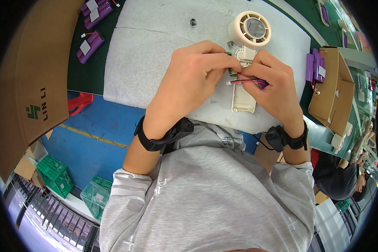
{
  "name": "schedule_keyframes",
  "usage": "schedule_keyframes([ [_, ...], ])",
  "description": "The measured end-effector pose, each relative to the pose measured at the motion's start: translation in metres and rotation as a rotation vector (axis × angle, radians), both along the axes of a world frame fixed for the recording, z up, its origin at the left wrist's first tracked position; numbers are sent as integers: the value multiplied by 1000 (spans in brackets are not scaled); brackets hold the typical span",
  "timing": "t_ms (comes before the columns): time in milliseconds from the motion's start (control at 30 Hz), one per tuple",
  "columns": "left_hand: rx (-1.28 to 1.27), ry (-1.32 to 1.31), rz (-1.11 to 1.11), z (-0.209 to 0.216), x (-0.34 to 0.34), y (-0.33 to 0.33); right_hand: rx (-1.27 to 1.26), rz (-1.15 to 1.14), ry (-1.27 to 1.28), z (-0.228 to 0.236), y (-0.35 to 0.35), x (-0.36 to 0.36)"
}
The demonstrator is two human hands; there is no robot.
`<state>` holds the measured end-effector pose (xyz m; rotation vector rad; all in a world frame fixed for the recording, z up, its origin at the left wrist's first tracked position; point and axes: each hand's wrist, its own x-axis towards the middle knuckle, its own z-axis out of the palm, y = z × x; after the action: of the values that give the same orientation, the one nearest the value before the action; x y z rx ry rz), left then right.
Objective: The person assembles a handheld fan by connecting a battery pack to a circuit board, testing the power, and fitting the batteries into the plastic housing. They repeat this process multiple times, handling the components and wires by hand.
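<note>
A cream handheld fan lies on a white foam sheet (pixel 151 54), its round grille head (pixel 241 37) away from me and its opened handle shell (pixel 243 101) toward me. Over the shell, my left hand (pixel 193 73) pinches a small green circuit board (pixel 232 73) at its edge. My right hand (pixel 275 82) is closed around a purple battery pack (pixel 262 83), mostly hidden by the fingers. From it run red and black wires (pixel 245 80) to a white plug (pixel 229 83) below the board. The fingertips of both hands nearly meet, and the exact contact there is hidden.
More purple battery packs (pixel 90 47) lie on the green table at the left. Other packs (pixel 315 67) sit beside an open cardboard box (pixel 334 90) at the right. A large carton (pixel 29 63) stands at far left, green crates (pixel 55 176) on the floor. A person (pixel 338 178) sits at right.
</note>
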<state>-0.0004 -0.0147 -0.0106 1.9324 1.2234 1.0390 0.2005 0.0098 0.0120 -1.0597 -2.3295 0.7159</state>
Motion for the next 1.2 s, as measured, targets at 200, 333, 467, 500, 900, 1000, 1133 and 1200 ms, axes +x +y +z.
schedule_keyframes([
  [200,-328,-387,-75,5,3,1,-16,24,-23,1,0,-1],
  [333,-525,-499,-76,4,0,3,-31,48,-5,1,1,-1],
  [467,-563,-486,-106,1,-5,4,-85,30,66,1,3,2],
  [500,-566,-474,-121,1,-6,4,-112,-2,114,1,4,3],
  [900,-283,-405,-198,1,-4,2,-20,-143,122,-1,0,-7],
  [1000,-271,-391,-176,0,-4,1,-14,-139,133,0,0,-6],
  [1133,-330,-396,-85,-2,-3,0,-16,-108,201,2,2,-5],
  [1200,-399,-427,1,0,0,-2,12,-85,286,3,2,-6],
])
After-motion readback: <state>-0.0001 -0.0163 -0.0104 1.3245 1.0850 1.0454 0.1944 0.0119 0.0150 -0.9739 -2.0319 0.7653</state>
